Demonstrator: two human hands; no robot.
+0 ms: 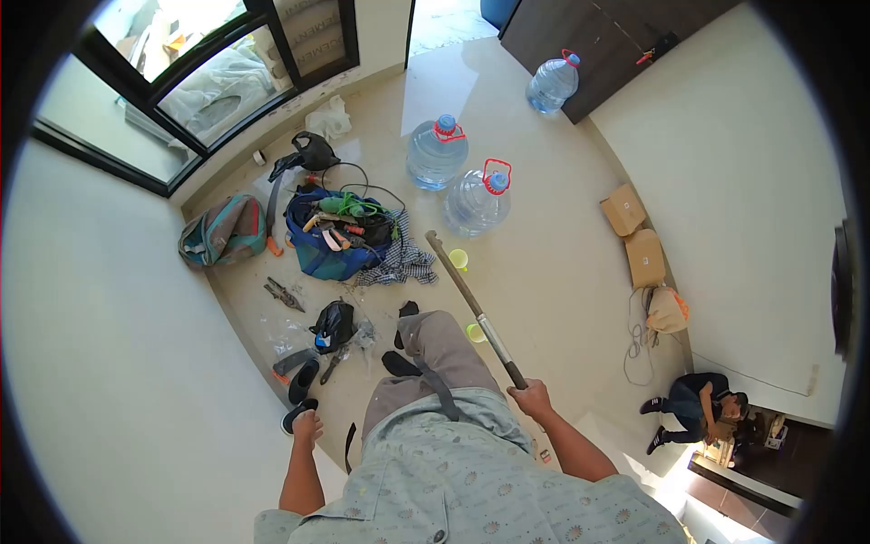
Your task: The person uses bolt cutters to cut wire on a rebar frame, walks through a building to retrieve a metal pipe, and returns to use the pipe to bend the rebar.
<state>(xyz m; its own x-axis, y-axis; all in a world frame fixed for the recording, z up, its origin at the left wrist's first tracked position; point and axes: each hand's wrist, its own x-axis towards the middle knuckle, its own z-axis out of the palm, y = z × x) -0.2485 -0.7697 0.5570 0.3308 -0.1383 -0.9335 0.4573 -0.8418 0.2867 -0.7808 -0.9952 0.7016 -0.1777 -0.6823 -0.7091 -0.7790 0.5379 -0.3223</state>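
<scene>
My right hand (533,399) is wrapped round the lower end of a long metal pole (480,317), whose hooked tip points up and away over the tiled floor. On the other side of my body hangs my left hand (308,428), its fingers curled beside a black shoe (297,414); whether anything is inside them is too small to tell. Ahead of my feet lies an open blue tool bag (324,258) full of tools and a green cord. Two yellow-green cups (459,260) stand near the pole.
Large water bottles (437,154) stand ahead, another by the dark door (598,45). Pliers (285,295), a black plastic bag (333,326) and a backpack (222,231) lie left. Cardboard boxes (645,259) line the right wall. A person (693,408) sits at the lower right.
</scene>
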